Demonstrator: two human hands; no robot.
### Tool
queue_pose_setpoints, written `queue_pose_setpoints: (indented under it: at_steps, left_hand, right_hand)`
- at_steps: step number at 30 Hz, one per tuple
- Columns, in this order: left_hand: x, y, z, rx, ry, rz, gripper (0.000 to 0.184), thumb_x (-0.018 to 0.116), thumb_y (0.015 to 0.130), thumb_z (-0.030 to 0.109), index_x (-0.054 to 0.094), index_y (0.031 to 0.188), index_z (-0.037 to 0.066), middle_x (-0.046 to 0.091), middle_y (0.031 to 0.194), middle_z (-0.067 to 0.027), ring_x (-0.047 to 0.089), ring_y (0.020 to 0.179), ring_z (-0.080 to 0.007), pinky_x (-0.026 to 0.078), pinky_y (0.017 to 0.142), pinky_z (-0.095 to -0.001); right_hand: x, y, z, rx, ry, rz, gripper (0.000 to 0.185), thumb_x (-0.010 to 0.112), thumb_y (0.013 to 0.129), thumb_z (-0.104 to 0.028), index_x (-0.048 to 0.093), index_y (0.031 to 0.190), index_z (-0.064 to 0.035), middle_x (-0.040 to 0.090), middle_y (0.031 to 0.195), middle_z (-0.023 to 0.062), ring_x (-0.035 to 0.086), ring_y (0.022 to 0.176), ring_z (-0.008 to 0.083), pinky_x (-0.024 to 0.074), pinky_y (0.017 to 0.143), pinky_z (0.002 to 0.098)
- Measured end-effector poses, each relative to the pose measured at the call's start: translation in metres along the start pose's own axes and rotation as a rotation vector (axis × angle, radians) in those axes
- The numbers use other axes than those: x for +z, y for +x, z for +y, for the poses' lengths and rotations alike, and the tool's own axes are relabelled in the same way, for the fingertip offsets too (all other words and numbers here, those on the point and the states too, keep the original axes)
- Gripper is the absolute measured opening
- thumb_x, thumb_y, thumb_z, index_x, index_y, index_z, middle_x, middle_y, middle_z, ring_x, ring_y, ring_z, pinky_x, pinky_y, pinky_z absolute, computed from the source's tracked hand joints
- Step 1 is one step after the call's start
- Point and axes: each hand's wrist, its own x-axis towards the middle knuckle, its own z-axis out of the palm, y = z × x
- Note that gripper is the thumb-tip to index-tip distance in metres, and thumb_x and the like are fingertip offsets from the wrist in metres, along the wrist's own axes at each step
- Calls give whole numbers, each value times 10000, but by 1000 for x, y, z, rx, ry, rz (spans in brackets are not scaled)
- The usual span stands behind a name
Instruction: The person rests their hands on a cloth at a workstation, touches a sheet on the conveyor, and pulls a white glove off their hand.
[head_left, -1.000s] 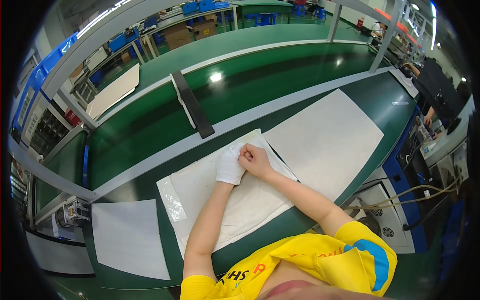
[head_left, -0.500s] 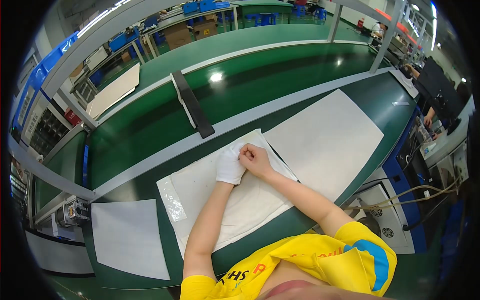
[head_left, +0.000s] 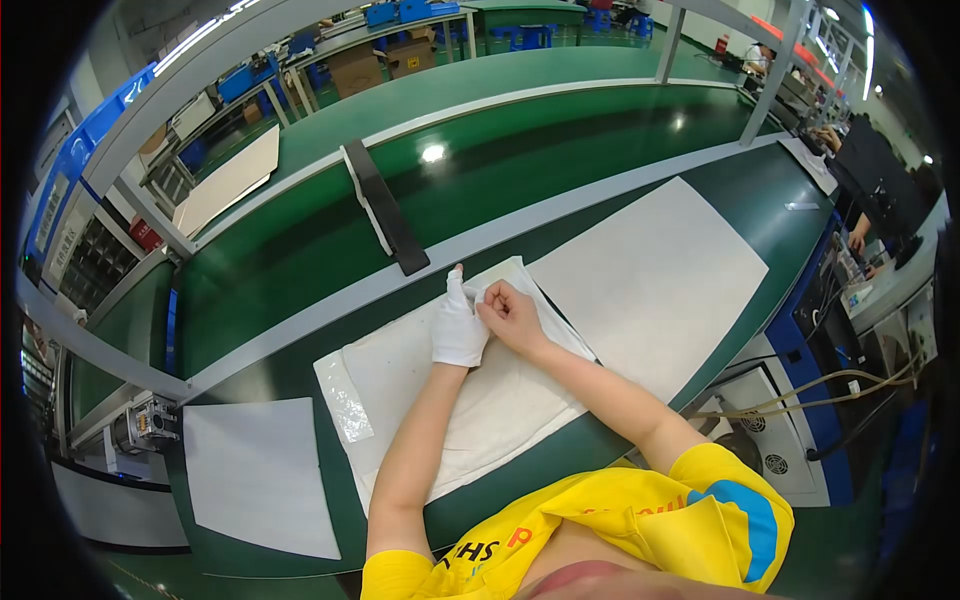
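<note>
A white glove [head_left: 458, 325] covers my left hand [head_left: 460, 335]. One finger of that hand points up and away, its bare tip showing past the fabric; the other fingers are partly hidden behind my right hand. Bare and closed in a pinch, my right hand [head_left: 513, 318] grips the glove at its finger side. Both hands are above a white cloth-like pad [head_left: 400, 365], which lies on the green bench and has a strip of clear shiny tape [head_left: 347, 400] along its left edge.
A large pale sheet [head_left: 655, 285] lies to the right, and a smaller one [head_left: 260, 470] to the left. Beyond the bench, a dark bar [head_left: 385, 210] crosses the green conveyor belt [head_left: 560, 150]. Metal posts, a monitor [head_left: 870, 180] and cables stand around; a co-worker's hand shows at right.
A finger of my gloved left hand has straightened upward, its bare tip now showing. My right hand keeps its pinch and has barely moved.
</note>
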Motion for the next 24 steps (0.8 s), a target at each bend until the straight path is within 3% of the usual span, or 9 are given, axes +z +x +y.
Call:
queue_pose_setpoints:
  at_steps: [16, 24]
  left_hand:
    - [-1, 1, 3, 14, 90, -30, 554, 547, 833, 216, 361, 1334, 71, 644, 779, -99, 619, 680, -319, 475, 598, -426]
    - [-1, 1, 4, 3, 81, -32, 552, 546, 845, 233, 357, 1335, 63, 643, 774, -100, 618, 677, -324, 475, 595, -426]
  right_hand:
    - [1, -1, 4, 37, 144, 61, 141, 597, 807, -92, 494, 738, -26, 464, 562, -6, 395, 502, 47, 325, 460, 216]
    - [3, 0, 3, -13, 106, 125, 122, 621, 775, -75, 517, 733, -29, 469, 573, -22, 405, 503, 39, 336, 470, 198]
